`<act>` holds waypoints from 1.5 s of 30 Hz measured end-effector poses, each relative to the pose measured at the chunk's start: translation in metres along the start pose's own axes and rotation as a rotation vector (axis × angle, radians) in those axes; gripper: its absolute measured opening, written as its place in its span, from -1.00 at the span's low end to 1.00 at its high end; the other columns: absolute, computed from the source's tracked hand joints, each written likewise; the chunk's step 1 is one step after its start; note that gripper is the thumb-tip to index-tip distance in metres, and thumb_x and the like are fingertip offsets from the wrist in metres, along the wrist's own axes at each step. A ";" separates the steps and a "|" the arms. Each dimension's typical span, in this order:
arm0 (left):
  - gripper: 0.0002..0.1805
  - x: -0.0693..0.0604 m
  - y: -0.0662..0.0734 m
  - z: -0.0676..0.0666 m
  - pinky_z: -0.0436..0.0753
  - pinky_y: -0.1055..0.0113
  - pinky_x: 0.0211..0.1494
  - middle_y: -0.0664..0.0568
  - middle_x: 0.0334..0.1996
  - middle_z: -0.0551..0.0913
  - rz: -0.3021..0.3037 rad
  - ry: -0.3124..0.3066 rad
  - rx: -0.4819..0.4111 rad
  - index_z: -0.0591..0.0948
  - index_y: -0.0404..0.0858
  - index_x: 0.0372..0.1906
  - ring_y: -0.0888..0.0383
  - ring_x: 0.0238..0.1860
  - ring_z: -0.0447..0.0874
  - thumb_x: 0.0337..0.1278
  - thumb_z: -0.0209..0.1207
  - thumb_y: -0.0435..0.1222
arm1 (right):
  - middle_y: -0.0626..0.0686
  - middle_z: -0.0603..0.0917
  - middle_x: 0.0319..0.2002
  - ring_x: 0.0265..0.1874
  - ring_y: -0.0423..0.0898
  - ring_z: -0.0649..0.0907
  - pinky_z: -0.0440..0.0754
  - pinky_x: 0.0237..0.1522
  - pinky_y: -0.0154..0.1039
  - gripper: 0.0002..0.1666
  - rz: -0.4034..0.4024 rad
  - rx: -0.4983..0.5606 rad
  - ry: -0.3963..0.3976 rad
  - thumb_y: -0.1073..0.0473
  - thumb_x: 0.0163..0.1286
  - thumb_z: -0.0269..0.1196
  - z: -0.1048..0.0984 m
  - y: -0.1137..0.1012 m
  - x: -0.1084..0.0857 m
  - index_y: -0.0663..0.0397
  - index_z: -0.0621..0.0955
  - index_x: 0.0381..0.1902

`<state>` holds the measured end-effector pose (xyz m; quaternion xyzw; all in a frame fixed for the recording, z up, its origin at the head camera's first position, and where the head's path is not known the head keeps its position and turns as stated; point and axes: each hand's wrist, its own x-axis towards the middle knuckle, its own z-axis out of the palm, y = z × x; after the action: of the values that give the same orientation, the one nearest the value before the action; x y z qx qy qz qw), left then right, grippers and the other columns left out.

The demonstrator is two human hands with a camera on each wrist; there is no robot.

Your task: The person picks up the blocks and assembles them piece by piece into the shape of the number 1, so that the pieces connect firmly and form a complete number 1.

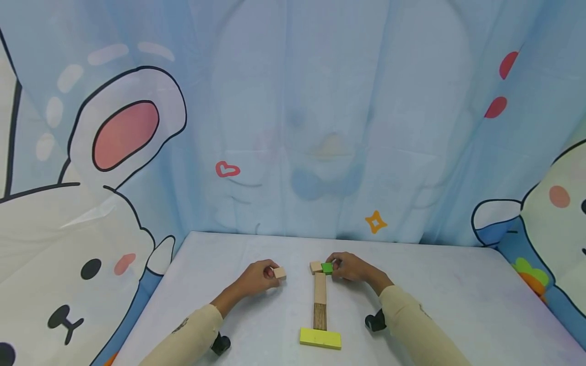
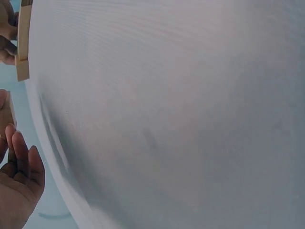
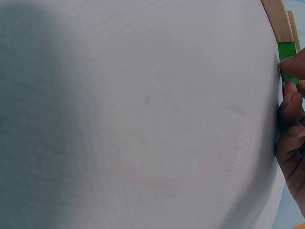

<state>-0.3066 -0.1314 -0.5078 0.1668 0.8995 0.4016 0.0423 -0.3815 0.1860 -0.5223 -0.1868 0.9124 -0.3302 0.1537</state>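
My left hand [image 1: 256, 278] pinches a small plain wooden block [image 1: 280, 273] just above the table, left of a row of blocks; in the left wrist view that block [image 2: 7, 114] shows at the fingertips. My right hand [image 1: 351, 267] grips a small green block [image 1: 327, 268] between thumb and fingers. It lies beside another plain wooden block [image 1: 316, 267], at the far end of a long light wooden block [image 1: 320, 288]. The right wrist view shows the thumb on the green block [image 3: 287, 49], against the wood.
Nearer to me, a darker brown wooden block [image 1: 320, 316] continues the line, with a yellow block [image 1: 320, 338] lying crosswise at its near end. The white-covered table [image 1: 458, 300] meets a blue printed curtain [image 1: 320, 101] at the back.
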 end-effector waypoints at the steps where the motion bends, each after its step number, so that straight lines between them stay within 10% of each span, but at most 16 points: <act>1: -0.60 0.001 0.001 0.001 0.48 0.40 -0.26 0.11 -0.35 0.57 -0.002 -0.002 -0.003 0.64 -0.32 0.04 0.23 -0.34 0.48 0.09 0.35 -0.26 | 0.00 0.55 -0.31 -0.44 -0.13 0.52 0.50 -0.39 -0.24 -0.61 -0.002 -0.001 -0.001 0.32 0.21 0.33 0.000 0.000 0.000 0.11 0.62 0.04; 45: -0.63 0.021 0.021 0.014 0.51 0.39 -0.27 0.10 -0.36 0.60 0.034 -0.036 0.006 0.65 -0.30 0.02 0.25 -0.36 0.49 0.10 0.36 -0.26 | 0.00 0.57 -0.30 -0.44 -0.13 0.53 0.50 -0.39 -0.25 -0.60 -0.026 0.010 -0.005 0.32 0.21 0.35 -0.001 -0.001 -0.004 0.14 0.62 0.04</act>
<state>-0.3178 -0.1012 -0.5008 0.1893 0.8969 0.3965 0.0511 -0.3784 0.1871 -0.5200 -0.1986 0.9079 -0.3361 0.1526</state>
